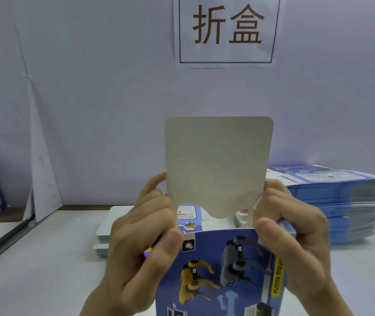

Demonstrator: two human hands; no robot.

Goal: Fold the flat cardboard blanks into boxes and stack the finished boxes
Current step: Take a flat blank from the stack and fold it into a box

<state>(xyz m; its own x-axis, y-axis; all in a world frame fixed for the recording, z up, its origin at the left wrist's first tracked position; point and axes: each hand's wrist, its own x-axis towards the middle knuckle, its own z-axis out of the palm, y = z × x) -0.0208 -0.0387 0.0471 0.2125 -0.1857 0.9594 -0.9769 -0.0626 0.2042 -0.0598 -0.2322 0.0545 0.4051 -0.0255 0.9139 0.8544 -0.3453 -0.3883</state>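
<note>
While its grey flap (218, 160) stands upright, blue box (220, 270) is gripped by left hand (141, 242) and right hand (293, 236). Flat blanks (341, 201) stacked at right.

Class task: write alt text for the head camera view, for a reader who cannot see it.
A left hand and a right hand hold a blue box printed with toy robot dogs, its grey top flap standing up open. A stack of flat blanks lies at right; a sign hangs on the wall behind.
</note>
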